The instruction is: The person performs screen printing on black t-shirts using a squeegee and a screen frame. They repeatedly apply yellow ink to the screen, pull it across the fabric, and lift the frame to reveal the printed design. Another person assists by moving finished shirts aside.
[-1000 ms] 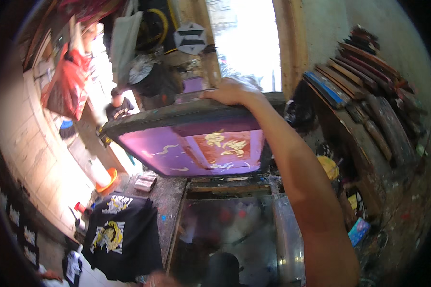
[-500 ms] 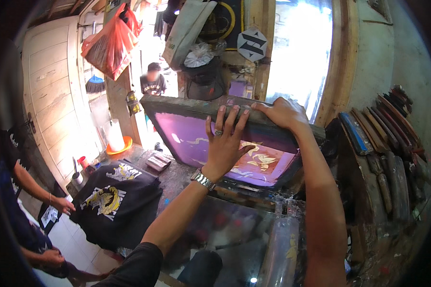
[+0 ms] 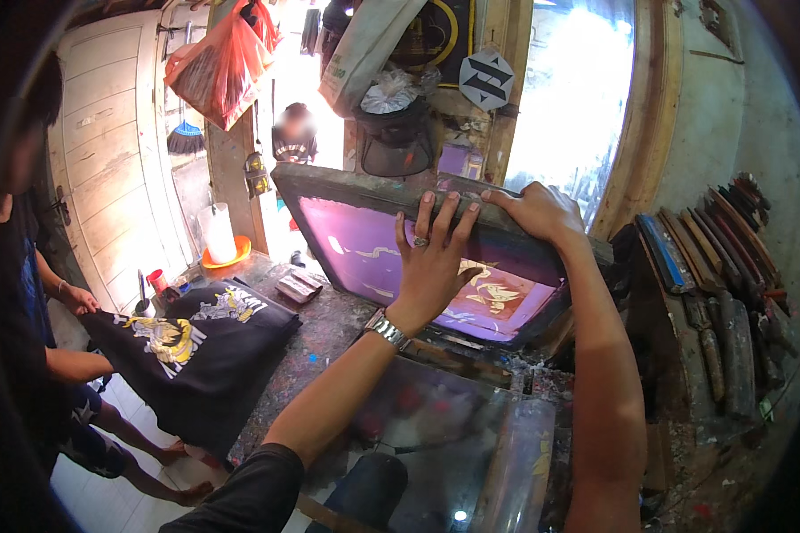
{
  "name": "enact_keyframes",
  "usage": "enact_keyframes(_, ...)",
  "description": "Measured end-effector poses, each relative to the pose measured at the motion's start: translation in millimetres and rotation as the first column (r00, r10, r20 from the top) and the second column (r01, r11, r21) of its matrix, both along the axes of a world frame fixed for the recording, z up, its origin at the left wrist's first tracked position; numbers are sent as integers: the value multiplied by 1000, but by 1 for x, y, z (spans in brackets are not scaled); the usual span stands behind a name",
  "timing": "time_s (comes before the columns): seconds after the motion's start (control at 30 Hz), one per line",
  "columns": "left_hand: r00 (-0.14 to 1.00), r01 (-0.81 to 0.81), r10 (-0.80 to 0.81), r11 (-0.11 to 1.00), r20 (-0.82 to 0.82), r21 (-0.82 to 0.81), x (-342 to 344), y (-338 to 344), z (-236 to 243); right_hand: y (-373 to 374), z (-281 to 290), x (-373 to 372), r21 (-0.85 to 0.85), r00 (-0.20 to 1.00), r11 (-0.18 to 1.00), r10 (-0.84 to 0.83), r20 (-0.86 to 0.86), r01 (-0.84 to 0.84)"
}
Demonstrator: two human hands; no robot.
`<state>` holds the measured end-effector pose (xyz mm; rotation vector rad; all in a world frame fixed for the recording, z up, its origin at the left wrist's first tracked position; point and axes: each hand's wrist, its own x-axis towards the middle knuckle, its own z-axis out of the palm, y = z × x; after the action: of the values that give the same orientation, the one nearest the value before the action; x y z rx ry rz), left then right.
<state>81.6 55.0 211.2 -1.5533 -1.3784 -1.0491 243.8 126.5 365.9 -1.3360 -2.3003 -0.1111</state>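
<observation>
A screen printing frame [image 3: 351,183] with purple mesh and pale yellow figures stands tilted up on its lower edge in the middle. My left hand [image 3: 429,274] lies against it with fingers stretched up to the top rail, the thumb spread over the mesh. Further right, my right hand [image 3: 547,213] is curled over the same rail, gripping it; the fingertips behind it are hidden. Below the frame is a dark glass work surface [image 3: 436,400], with a clear rolled sheet [image 3: 517,462] lying along its right side.
At the left, a co-worker's hand [image 3: 80,299] holds a printed black T-shirt [image 3: 213,355] hanging over the bench edge. Wood-handled squeegees [image 3: 702,253] fill the right side. A red plastic bag [image 3: 222,71] hangs at the upper left. Another person [image 3: 293,133] is beyond the doorway.
The co-worker has come further into view and lifted the left end of the black T-shirt. My hands keep their places on the frame; the whole view has shifted slightly.
</observation>
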Motion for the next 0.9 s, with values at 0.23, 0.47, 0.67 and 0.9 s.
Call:
enact_keyframes(0.23, 978, 205, -208, 972, 13, 112, -9, -64, -49, -2, 8, -12, -46, 995, 999, -24, 92, 28)
enact_keyframes(0.47, 949, 315, -164, 453, 270, -834, -72, -208, -243, 42, -21, 30, 117, 995, 992, -41, -88, 51)
enact_keyframes(0.67, 865, -259, 467, 730, 185, -632, -294, -152, -230, 59, 3, 29, -91, 995, 995, 20, -100, -29)
enact_keyframes(0.9, 851, -432, 512, 551, -120, -714, -368, -144, -263, 131, -3, 32, 25, 998, 998, 56, 9, -56)
